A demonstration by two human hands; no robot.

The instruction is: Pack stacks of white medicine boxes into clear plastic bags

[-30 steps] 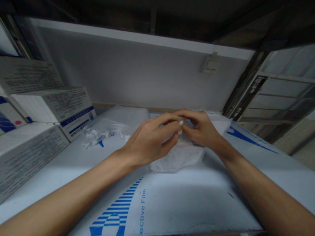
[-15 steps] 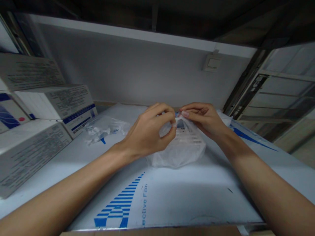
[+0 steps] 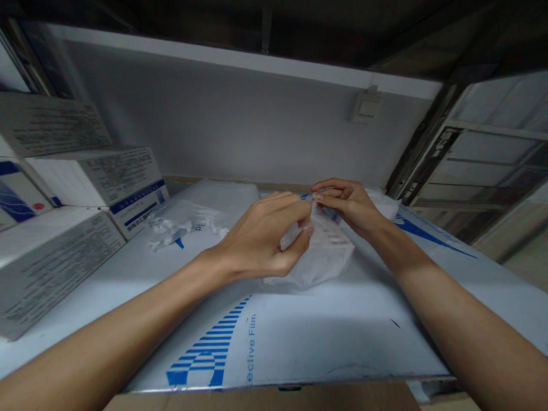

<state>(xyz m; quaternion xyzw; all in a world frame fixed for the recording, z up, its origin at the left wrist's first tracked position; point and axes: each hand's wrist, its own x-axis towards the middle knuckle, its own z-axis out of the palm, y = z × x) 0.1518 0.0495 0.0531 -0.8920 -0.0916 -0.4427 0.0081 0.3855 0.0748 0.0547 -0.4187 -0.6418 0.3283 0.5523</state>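
A clear plastic bag (image 3: 319, 268) stands in front of me on the film-covered surface, with a white box showing dimly through it. My right hand (image 3: 349, 205) pinches the gathered top of the bag between thumb and fingertips. On the near left side of the bag, my left hand (image 3: 272, 234) is curled, its thumb and forefinger tips close together on the plastic by the bag's neck. The back of this hand hides part of the bag. What the box is, I cannot make out through the plastic.
White printed boxes (image 3: 124, 177) are stacked at the left. Another knotted plastic bag (image 3: 171, 222) lies beside them, and a wrapped item (image 3: 383, 202) sits behind my right hand. The surface (image 3: 321, 337) has blue-printed film; a wall (image 3: 235, 125) rises behind, and a dark shelf (image 3: 214, 23) hangs overhead.
My left hand has turned, its fingers dropping slightly and the loop between thumb and forefinger narrowing. My right hand keeps its pinch at the top of the bag.
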